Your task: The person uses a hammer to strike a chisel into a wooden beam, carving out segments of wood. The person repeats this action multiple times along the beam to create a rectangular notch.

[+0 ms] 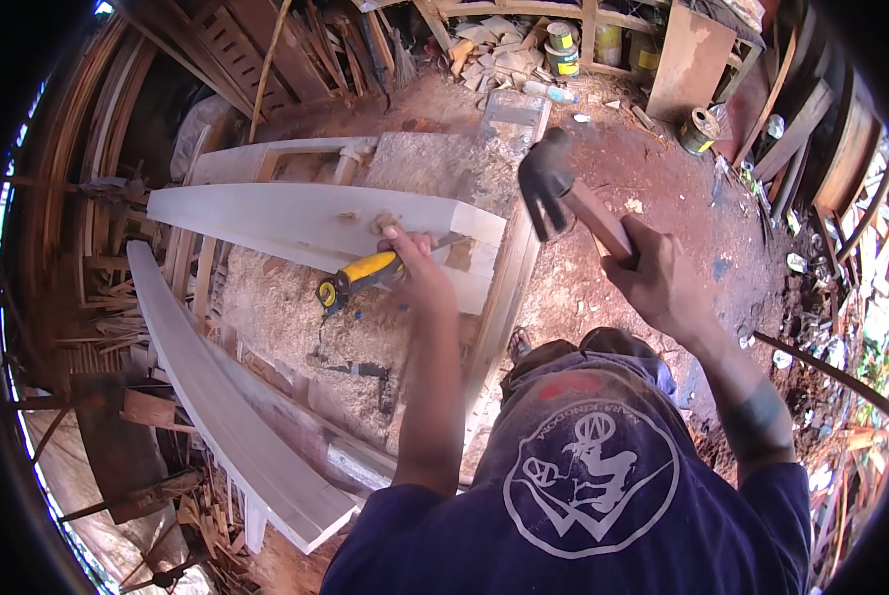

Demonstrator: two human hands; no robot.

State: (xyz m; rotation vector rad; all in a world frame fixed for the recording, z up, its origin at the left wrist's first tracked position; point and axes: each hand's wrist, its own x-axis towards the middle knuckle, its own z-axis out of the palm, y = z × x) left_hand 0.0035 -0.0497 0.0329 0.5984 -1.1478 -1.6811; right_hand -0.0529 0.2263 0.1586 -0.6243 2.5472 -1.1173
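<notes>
My left hand [414, 260] grips a yellow-and-black handled chisel [363, 271] against a long pale wooden board [276, 223], its metal shank pointing right toward the board's squared end. My thumb is near a small rough brown spot on the board's face. My right hand [651, 270] is closed around the wooden handle of a claw hammer [550, 177], its dark head held up right of the board's end, apart from the chisel.
A second long pale plank [246, 416] slants across the lower left. The wooden bench [315, 352] is covered in shavings. Timber offcuts [489, 40], cans [700, 129] and a plastic bottle [548, 91] lie at the back; leaning boards line both sides.
</notes>
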